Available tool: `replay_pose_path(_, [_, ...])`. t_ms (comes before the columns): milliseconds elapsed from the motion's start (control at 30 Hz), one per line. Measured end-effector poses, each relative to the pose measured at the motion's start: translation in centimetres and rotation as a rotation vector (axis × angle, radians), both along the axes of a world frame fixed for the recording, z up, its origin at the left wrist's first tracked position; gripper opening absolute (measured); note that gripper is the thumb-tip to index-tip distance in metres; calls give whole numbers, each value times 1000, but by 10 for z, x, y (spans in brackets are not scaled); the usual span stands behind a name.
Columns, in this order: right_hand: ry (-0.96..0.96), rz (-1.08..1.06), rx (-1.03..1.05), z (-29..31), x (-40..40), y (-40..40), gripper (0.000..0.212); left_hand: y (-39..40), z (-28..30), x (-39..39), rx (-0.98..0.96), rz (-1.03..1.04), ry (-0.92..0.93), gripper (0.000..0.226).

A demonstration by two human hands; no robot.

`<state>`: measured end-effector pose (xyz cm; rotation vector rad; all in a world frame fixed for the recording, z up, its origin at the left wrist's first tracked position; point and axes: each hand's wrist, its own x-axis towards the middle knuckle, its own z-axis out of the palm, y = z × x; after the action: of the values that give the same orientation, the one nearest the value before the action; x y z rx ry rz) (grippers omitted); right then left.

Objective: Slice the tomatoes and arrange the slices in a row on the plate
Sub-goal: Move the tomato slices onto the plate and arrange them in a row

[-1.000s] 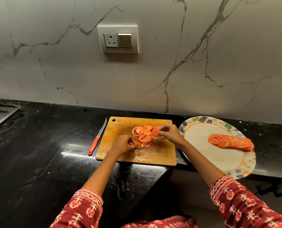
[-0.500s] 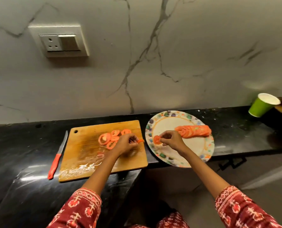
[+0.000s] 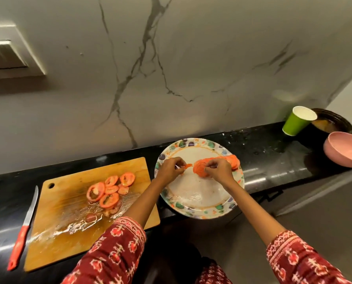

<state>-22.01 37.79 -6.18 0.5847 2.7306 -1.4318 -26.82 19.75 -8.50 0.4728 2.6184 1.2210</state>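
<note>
Both hands are over the flowered plate (image 3: 199, 210): the left hand (image 3: 170, 170) pinches a thin tomato slice (image 3: 187, 165) at its fingertips, and the right hand (image 3: 219, 169) pinches the near end of the row of tomato slices (image 3: 233, 160) lying across the plate. More loose tomato slices (image 3: 109, 190) sit on the wet wooden cutting board (image 3: 68, 222) to the left (a red-handled knife (image 3: 23, 230) lies beside it on the black table (image 3: 273, 156)). A green paper cup (image 3: 297, 120) and a pink bowl (image 3: 345, 149) stand far right.

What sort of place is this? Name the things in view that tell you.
Most likely a home kitchen: a black stone counter against a marble-look wall, a wooden cutting board with a knife beside it, and a patterned plate.
</note>
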Motion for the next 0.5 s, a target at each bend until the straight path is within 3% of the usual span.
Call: replay_pose_path(500, [3, -17, 241, -11, -16, -2, 4, 45, -18, -20, -9, -15, -1, 14])
